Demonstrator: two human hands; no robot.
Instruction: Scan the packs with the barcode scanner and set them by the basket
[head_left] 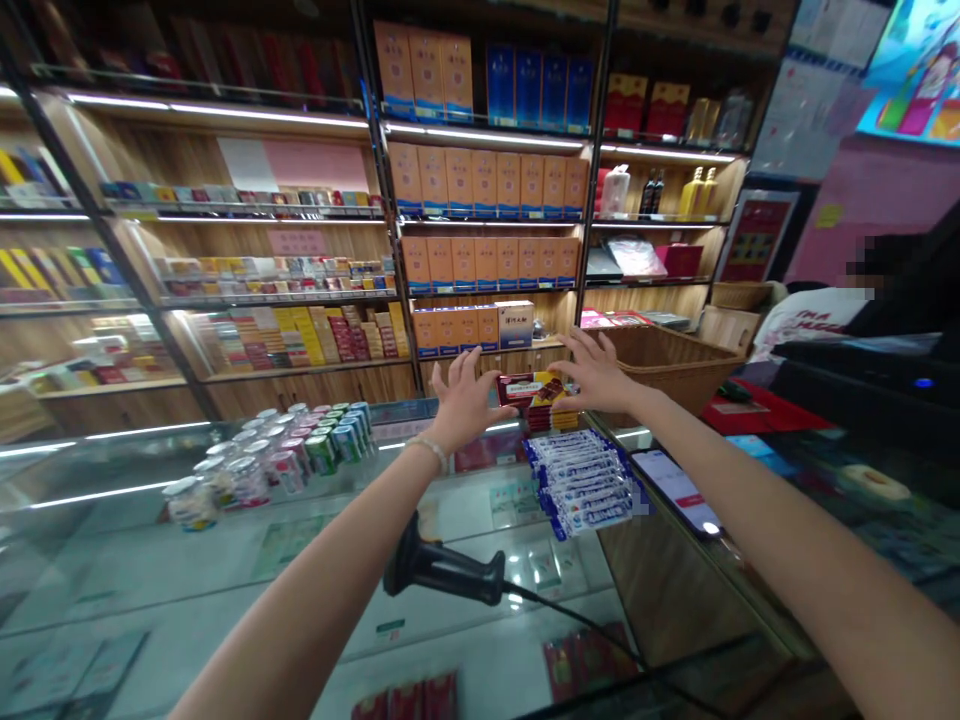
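step in hand, as i judge it: handling and squaring up one choc box over the small stack of like boxes on the glass counter. left hand grips its left end, thumb and fingers curled in; right hand pinches the right end. box sits between the hands, printed face toward the camera; can't tell if it touches the stack. next move calls for even pressure from both ends, box kept level, fingers clear of the stack edges before any release.

counts: choc box held, 1; boxes in stack, several, layers too small to count. blue packs, overlapping just in front of the stack, roughly ten, exact number unclear. scanner, 1, lying on the counter, cord attached. phone, 1, right of the packs. basket, 1. jars and cans, many, crowded, can't count. on the shelves: tall orange boxes, 3 in the top row; blue boxes, 4; white box, 1. person in white top, 1, off right.
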